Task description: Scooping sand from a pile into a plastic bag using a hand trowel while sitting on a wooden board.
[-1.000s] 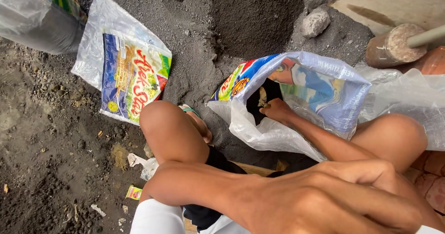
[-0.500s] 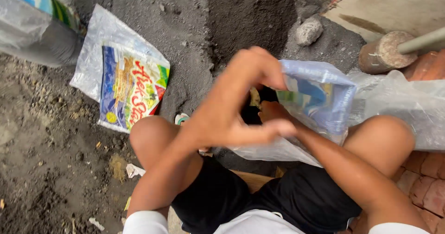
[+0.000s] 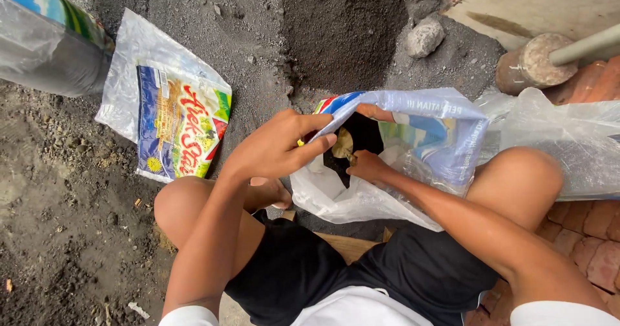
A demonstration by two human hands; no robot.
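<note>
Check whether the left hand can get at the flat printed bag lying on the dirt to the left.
Probably yes. The left hand holds the open bag's rim, and only bare dark soil lies between it and the flat printed bag; it would have to let go first.

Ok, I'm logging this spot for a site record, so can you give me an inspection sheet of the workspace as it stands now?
Surface: dark loose soil, with a heap of finer black soil ahead of the person.
Job's things: an open plastic bag between the knees, dark soil inside; a dry leaf at its mouth.
Clutter: a flat printed plastic bag on the ground, a filled bag at top left, a clear bag at right, a stone.
Grippers: left hand holds the bag's rim; right hand reaches inside, by the leaf.
Cables: nothing seen.
Surroundings: brick paving, a concrete slab, a round tool head on a handle.
</note>
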